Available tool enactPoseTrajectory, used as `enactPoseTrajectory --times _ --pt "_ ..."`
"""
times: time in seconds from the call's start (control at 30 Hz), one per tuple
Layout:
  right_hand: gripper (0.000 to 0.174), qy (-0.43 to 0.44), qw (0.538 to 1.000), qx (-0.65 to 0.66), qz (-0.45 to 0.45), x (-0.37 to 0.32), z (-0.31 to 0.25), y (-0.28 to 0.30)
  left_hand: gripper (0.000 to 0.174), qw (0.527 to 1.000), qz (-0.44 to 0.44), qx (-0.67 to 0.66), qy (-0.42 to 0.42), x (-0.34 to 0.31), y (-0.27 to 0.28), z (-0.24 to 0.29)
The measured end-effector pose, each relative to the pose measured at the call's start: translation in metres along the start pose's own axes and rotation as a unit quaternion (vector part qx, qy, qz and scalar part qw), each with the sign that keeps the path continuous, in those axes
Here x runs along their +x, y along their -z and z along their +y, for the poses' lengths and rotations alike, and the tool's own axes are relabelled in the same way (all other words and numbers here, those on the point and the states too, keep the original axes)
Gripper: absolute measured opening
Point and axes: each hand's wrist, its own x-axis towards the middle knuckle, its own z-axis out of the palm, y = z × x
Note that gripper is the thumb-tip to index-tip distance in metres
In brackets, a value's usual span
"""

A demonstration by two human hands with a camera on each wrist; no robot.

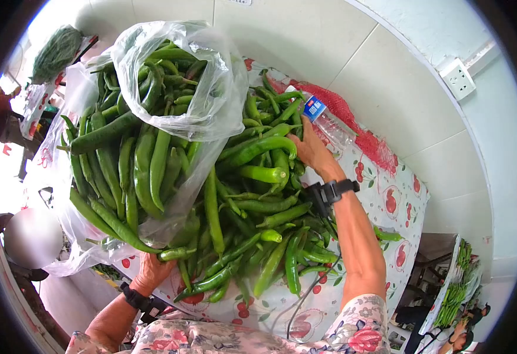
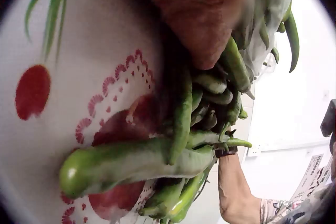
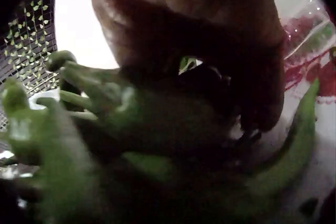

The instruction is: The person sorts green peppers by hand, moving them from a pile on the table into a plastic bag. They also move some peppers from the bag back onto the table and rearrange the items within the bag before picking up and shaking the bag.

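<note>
Green peppers (image 1: pixel 264 206) lie in a big heap on a flowered tablecloth (image 1: pixel 305 318), beside a clear plastic bag (image 1: pixel 229 112) full of more peppers. The left hand (image 1: pixel 152 272) is at the heap's near left edge, under the bag's lower side; its fingertips are hidden by peppers. In the left wrist view the left hand (image 2: pixel 197 14) is against the peppers (image 2: pixel 131 166). At the heap's right side the right hand (image 1: pixel 312 147) touches the peppers near a bottle. The right wrist view shows the right hand (image 3: pixel 194 35) with bent fingers over dark, blurred peppers (image 3: pixel 152 113).
A clear bottle with a blue label (image 1: pixel 329 121) lies by a red mesh bag (image 1: pixel 370 144) along the tiled wall (image 1: pixel 305 35). A wall socket (image 1: pixel 459 79) is at upper right. A cable (image 1: pixel 305 295) crosses the cloth. A bagged green bundle (image 1: pixel 58 53) stands at upper left.
</note>
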Motion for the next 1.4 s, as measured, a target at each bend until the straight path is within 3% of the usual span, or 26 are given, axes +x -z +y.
enactPoseTrajectory --times 0.1,0.2,0.3,0.37,0.43,0.5,0.57,0.6,0.7,0.8,0.97,1.1,1.2,1.3,1.33,1.4 --pt "0.063 0.003 1.000 -0.016 -0.011 -0.009 -0.001 0.017 0.046 1.000 -0.004 0.008 0.004 -0.003 -0.003 -0.006" --pt "0.048 -0.040 0.995 -0.050 -0.079 -0.004 -0.006 0.064 0.046 1.000 0.000 0.016 0.009 -0.007 -0.004 -0.012" --pt "0.039 -0.035 0.991 -0.062 0.117 0.010 0.008 0.084 0.045 1.000 -0.002 0.001 0.009 -0.002 -0.002 -0.001" --pt "0.037 -0.005 0.986 -0.125 0.113 0.030 0.034 0.091 0.045 1.000 -0.011 -0.007 0.017 0.000 0.000 0.004" --pt "0.037 0.021 0.970 -0.214 0.110 0.046 0.051 0.081 0.044 0.999 -0.026 -0.007 0.036 -0.002 0.001 0.004" --pt "0.039 0.041 0.937 -0.329 0.109 0.056 0.054 0.068 0.048 0.993 -0.078 0.082 -0.020 -0.009 -0.001 -0.017" --pt "0.044 0.016 0.934 -0.336 0.116 0.059 0.052 0.057 0.059 0.991 -0.094 0.090 -0.040 -0.017 -0.003 -0.030" --pt "0.045 0.009 0.933 -0.342 0.114 0.062 0.051 0.053 0.057 0.995 -0.059 0.076 -0.038 -0.017 -0.005 -0.026" --pt "0.045 0.014 0.942 -0.316 0.108 0.061 0.051 0.052 0.057 0.996 -0.077 0.041 -0.017 -0.014 -0.001 -0.016" --pt "0.046 0.011 0.951 -0.272 0.145 0.052 0.055 0.055 0.057 0.951 -0.046 0.235 -0.197 -0.020 -0.006 -0.036" --pt "0.047 0.013 0.959 -0.200 0.202 0.052 0.076 0.069 0.057 0.955 -0.070 0.235 -0.165 -0.026 -0.006 -0.043" --pt "0.053 0.047 0.928 -0.328 0.172 0.059 0.085 0.062 0.054 0.912 -0.055 0.330 -0.237 -0.023 -0.002 -0.037" --pt "0.054 -0.033 0.929 -0.342 0.138 0.062 0.078 0.057 0.053 0.962 -0.057 0.209 -0.168 -0.019 -0.005 -0.031" --pt "0.066 -0.030 0.919 -0.346 0.187 0.074 0.076 0.052 0.056 0.995 -0.071 0.045 -0.050 -0.018 -0.005 -0.025" --pt "0.065 -0.027 0.915 -0.336 0.222 0.075 0.070 0.047 0.050 0.996 -0.050 0.053 -0.042 -0.019 -0.007 -0.026" --pt "0.063 0.120 0.905 -0.330 0.241 0.084 0.054 0.042 0.038 0.997 -0.004 0.067 -0.027 -0.019 -0.011 -0.029"
